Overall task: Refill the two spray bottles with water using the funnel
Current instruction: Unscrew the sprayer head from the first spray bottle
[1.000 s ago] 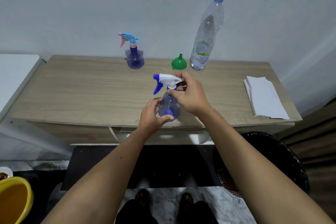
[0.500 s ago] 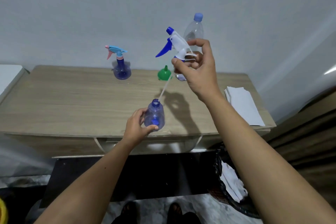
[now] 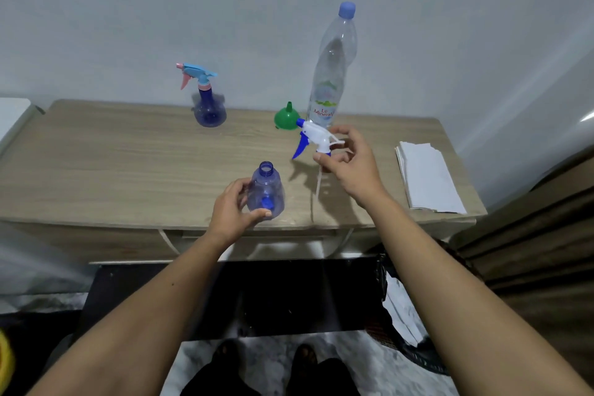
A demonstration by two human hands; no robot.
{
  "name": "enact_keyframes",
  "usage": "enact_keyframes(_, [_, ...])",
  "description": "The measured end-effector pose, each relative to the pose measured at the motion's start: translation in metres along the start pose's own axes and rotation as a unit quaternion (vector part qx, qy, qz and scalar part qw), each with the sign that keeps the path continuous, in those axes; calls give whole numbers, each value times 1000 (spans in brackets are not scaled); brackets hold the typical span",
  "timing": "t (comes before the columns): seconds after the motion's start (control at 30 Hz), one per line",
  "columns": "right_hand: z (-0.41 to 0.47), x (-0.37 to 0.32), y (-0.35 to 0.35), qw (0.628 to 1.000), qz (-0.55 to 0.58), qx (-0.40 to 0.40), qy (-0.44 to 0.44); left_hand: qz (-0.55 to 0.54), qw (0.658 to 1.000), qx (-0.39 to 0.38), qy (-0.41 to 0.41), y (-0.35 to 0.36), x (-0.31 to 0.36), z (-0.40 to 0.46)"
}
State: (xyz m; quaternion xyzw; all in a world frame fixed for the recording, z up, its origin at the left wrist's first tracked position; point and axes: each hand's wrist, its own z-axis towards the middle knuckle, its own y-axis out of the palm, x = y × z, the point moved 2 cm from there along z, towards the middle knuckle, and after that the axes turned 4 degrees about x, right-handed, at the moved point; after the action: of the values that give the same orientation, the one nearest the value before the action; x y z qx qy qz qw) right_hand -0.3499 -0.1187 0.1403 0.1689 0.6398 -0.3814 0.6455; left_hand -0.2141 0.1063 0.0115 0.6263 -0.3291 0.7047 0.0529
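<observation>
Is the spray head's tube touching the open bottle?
Apart. The head view shows the tube hanging from the spray head right of the open bottle, with bare table between them.

Both forearms are bare from wrist to the frame's lower edge, with no sleeve, watch, bracelet or ring showing on either. The left hand (image 3: pixel 232 206) and right hand (image 3: pixel 348 161) wear no gloves, and their nails look short and plain. Below the arms, dark trousers (image 3: pixel 324 378) cover the legs, and the feet (image 3: pixel 305 354) sit in dark open sandals, though blur hides the strap detail.
</observation>
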Motion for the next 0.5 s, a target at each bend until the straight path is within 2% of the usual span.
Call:
enact_keyframes(0.27, [-8, 89, 16, 989, -60, 11, 137, 28, 1000, 3, -3, 1, 0, 1])
enact_keyframes(0.4, [-2, 116, 28, 983, -102, -2, 153, 25, 1000, 14, -3, 3, -3, 1])
enact_keyframes(0.5, [-3, 130, 35, 983, -134, -13, 125, 24, 1000, 12, -1, 2, -5, 1])
